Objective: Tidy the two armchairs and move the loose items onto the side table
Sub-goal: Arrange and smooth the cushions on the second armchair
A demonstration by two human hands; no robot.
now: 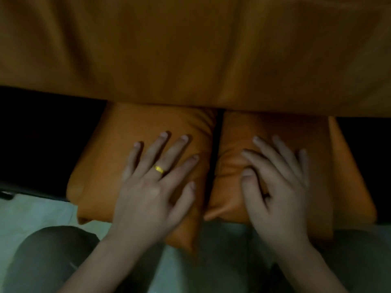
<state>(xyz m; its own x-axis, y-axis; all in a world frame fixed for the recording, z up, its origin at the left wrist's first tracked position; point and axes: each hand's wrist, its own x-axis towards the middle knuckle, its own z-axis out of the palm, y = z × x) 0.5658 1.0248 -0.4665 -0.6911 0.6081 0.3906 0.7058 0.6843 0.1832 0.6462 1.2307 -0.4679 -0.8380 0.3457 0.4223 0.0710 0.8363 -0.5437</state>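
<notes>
Dim frame, slightly soft. You are looking straight down at 2 orange cushions lying side by side, with a narrow dark gap [216, 157] between them.

- Left grip [152, 187]: flat on the left cushion [105, 166], palm down, fingers spread and straight, holding nothing. Its thumb lies along the cushion's inner edge, next to the gap. A gold ring [159, 169] sits on 1 finger.
- Right grip [277, 191]: flat on the right cushion [264, 127], palm down, fingers fanned out and relaxed, pinching nothing. The fabric creases just beside the thumb and forefinger; you cannot tell how hard the hand presses.
- The 2 grips are apart, 1 on each cushion, on either side of the gap.
- Both cushions' far ends run under the edge of a large orange upholstered surface [190, 49], which fills the upper half of the view and shows long soft folds. Whether it is a seat or a backrest is not clear.
- Black shadow lies on either side of the cushions.
- The cushions' near ends overhang a pale floor [31, 212].
- Your knees, in dark grey cloth, show at bottom left [46, 261] and bottom right [359, 261], with bare forearms rising between them to the cushions.
</notes>
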